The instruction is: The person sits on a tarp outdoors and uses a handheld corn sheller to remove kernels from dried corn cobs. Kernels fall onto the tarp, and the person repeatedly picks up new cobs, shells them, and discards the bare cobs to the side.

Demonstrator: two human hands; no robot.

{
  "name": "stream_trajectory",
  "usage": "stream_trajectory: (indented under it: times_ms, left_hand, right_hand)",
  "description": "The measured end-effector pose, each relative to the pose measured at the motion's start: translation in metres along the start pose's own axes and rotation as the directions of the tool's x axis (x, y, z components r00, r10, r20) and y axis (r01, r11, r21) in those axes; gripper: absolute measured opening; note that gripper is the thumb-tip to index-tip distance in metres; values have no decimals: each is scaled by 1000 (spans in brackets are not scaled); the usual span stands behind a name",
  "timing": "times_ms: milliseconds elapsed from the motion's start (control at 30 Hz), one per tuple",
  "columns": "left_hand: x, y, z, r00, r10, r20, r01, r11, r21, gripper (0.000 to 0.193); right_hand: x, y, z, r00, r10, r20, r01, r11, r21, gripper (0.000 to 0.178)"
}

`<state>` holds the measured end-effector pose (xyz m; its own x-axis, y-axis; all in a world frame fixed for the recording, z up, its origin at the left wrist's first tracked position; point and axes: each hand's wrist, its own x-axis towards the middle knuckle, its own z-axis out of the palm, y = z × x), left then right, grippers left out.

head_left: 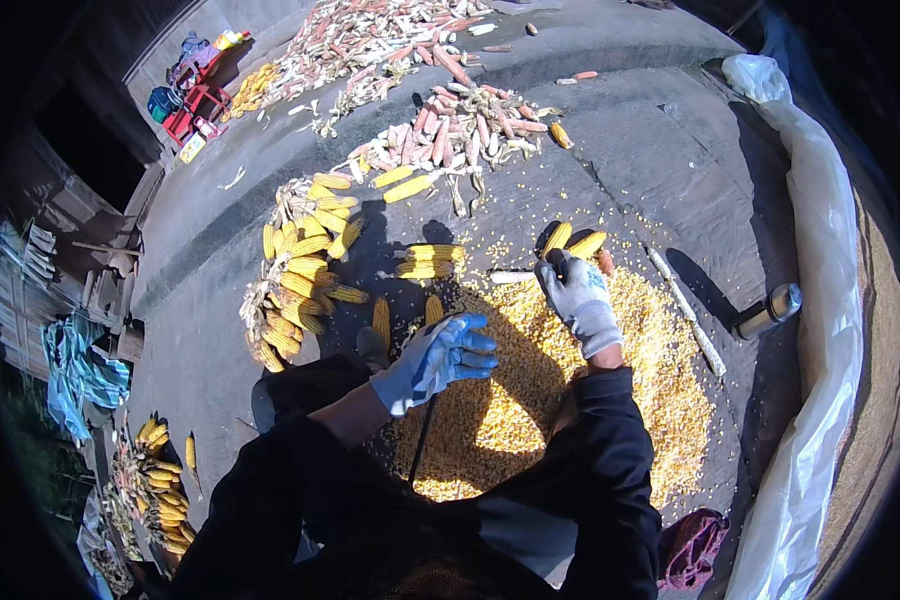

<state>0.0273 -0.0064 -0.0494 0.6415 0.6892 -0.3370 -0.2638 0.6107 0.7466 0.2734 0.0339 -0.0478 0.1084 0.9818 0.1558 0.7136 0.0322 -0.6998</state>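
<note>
My left hand point(435, 362), in a white glove with a blue palm, hovers over the left edge of a pile of loose corn kernels point(510, 420). It is open, fingers stretched to the right, holding nothing. Farther off, my right hand point(578, 300) wears a similar glove. Its fingers curl down at the near ends of two yellow corn cobs, a left one point(558, 237) and a right one point(588, 245); the fingertips are partly hidden. Close to it lie a pale stripped cob point(511, 277) and a reddish cob point(606, 262).
Yellow cobs point(430, 262) lie ahead of my left hand, with a larger heap of husked-back cobs point(305, 275) farther left. Stripped cobs point(460, 125) are piled beyond. At right stand a metal flask point(770, 311) and a long white plastic sheet point(830, 270); a pale stick point(688, 312) lies nearer.
</note>
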Motion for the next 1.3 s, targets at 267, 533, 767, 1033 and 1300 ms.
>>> stream_trajectory:
  times_ms: [267,533,767,1033,1300]
  left_hand:
    - [-114,-143,-15,890,-381,-248,338,920,-200,50]
    - [-115,-148,-22,883,-291,-369,275,957,-95,53]
    - [-102,-159,-36,851,-319,-417,299,947,-116,51]
    - [-62,-140,-132,702,-129,-700,-19,980,-200,35]
    - [-45,-240,-296,92,-336,-937,178,932,-317,38]
  right_hand:
    - [-9,0,1,998,29,49,-28,999,-14,36]
    - [-23,7,5,996,-65,56,65,998,1,29]
    - [-25,9,-5,997,2,83,2,999,-47,25]
    - [-18,6,14,987,-33,159,50,993,-103,35]
    - [-7,-8,34,961,-14,275,41,995,-94,31]
